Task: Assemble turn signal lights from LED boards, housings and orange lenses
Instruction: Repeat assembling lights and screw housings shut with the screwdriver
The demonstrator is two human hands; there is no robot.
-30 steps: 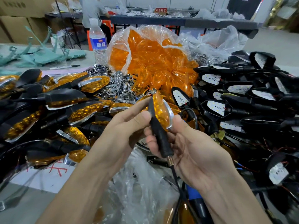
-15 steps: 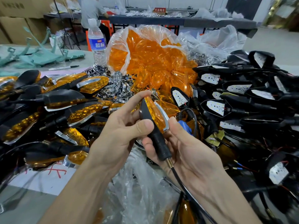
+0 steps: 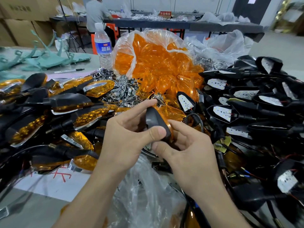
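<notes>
A turn signal light [image 3: 155,120] with a black housing and an orange lens edge sits between my two hands at the centre. My left hand [image 3: 126,137] grips it, thumb on the black back and forefinger stretched over its top. My right hand [image 3: 185,150] holds its lower end from the right, fingers curled round it. Finished lights [image 3: 69,112] lie heaped on the left. Black housings with white LED boards [image 3: 220,112] are piled on the right. A clear bag of orange lenses [image 3: 158,63] stands behind.
Chrome trim pieces [image 3: 121,92] lie heaped between the finished lights and the lens bag. A water bottle [image 3: 102,46] stands at the back left beside green parts and a pen [image 3: 69,71]. Crumpled clear plastic [image 3: 144,191] lies under my wrists. A person sits at a far table.
The light has been turned: its black stem and cable, earlier pointing down toward me, are out of sight, and the housing's back faces me. My hands have drawn closer together round it.
</notes>
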